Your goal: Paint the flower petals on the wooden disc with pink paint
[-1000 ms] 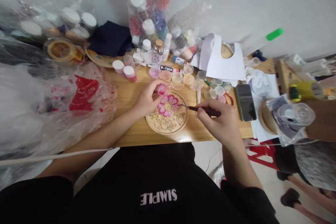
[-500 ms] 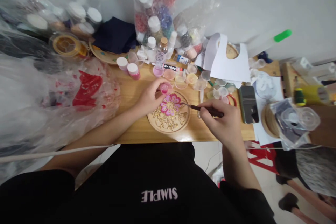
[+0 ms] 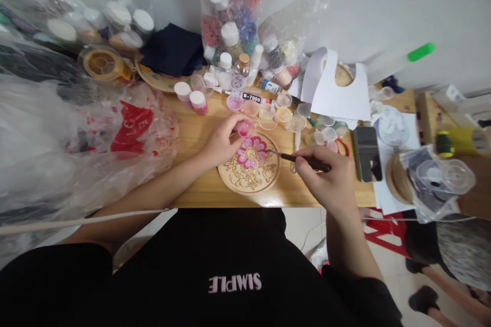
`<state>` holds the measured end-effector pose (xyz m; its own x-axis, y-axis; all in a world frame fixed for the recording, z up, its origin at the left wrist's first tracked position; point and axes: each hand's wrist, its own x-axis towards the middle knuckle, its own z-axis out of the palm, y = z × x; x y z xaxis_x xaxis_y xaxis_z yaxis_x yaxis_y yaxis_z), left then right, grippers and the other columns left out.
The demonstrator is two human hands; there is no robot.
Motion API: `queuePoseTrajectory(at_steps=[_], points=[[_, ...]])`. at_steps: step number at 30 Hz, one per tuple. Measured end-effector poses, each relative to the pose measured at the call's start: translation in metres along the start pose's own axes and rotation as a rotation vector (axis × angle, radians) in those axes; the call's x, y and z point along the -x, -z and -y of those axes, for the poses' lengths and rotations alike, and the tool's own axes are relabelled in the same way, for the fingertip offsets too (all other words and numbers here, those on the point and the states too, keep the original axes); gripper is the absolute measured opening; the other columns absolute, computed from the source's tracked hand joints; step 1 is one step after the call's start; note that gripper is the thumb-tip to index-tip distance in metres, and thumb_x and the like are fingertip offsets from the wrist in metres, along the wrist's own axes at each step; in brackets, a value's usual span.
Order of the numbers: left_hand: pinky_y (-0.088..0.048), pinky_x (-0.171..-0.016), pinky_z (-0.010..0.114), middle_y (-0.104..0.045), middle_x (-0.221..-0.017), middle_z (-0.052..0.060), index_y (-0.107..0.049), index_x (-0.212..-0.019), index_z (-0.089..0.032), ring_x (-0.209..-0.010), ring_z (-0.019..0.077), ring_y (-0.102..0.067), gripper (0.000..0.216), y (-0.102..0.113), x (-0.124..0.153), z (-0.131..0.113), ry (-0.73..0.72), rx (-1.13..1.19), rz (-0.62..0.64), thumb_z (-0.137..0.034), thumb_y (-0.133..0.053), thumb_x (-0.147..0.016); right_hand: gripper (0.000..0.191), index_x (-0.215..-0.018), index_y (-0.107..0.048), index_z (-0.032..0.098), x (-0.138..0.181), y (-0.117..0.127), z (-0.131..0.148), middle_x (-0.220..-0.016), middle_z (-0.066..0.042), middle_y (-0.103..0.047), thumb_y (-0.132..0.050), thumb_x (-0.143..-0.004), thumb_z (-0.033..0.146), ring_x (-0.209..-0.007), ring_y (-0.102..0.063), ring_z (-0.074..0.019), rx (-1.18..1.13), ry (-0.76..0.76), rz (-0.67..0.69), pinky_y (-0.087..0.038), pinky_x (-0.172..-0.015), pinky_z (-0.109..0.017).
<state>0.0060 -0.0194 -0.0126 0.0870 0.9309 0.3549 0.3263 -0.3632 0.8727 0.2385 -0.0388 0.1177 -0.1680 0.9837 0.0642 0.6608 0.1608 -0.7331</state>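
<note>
My left hand (image 3: pixel 222 139) is closed on a small clear cup of pink material (image 3: pixel 244 127), held above the upper edge of a round wooden disc (image 3: pixel 226 183). On the disc is a flower (image 3: pixel 251 152) in pink and magenta, with gold outlines; the gold scrolls below it are uncoloured. My right hand (image 3: pixel 326 171) grips a thin tool with a dark handle (image 3: pixel 312 162). Its metal tip is at the right-hand petals; whether it touches them I cannot tell.
Behind the disc stand several small cups (image 3: pixel 284 114), two white-lidded jars (image 3: pixel 198 102) and a B-7000 tube (image 3: pixel 251 98). A phone (image 3: pixel 367 153) lies right of my right hand. Plastic bags (image 3: pixel 95 127) crowd the left side. Another person's legs (image 3: pixel 452 291) show at lower right.
The whole view has shifted slightly, so everything appears a little further right. Both hands keep their holds, and the tool tip stays near the right-hand petals.
</note>
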Motion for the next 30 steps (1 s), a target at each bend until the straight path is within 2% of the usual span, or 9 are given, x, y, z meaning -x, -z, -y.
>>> queuePoseTrajectory(at_steps=[17, 30], points=[[-0.059, -0.1, 0.035, -0.074, -0.12, 0.006, -0.06, -0.121, -0.021, -0.113, 0.0199, -0.072, 0.035, 0.0, 0.0005, 0.0003, 0.013, 0.015, 0.008, -0.006, -0.064, -0.089, 0.016, -0.068, -0.074, 0.022, -0.0004, 0.0012, 0.0001, -0.059, -0.001, -0.072, -0.06, -0.075, 0.026, -0.048, -0.064, -0.0145, 0.018, -0.027, -0.015, -0.047, -0.048, -0.025], [-0.059, -0.106, 0.04, -0.073, -0.125, 0.007, -0.06, -0.124, -0.022, -0.118, 0.0225, -0.071, 0.043, 0.0002, 0.0009, -0.0003, 0.023, 0.021, 0.007, -0.003, -0.064, -0.086, 0.016, -0.065, -0.073, 0.022, -0.0015, 0.001, -0.0003, -0.059, 0.0, -0.072, -0.06, -0.072, 0.027, -0.048, -0.064, -0.0149, -0.002, -0.044, -0.044, -0.049, -0.047, -0.025]])
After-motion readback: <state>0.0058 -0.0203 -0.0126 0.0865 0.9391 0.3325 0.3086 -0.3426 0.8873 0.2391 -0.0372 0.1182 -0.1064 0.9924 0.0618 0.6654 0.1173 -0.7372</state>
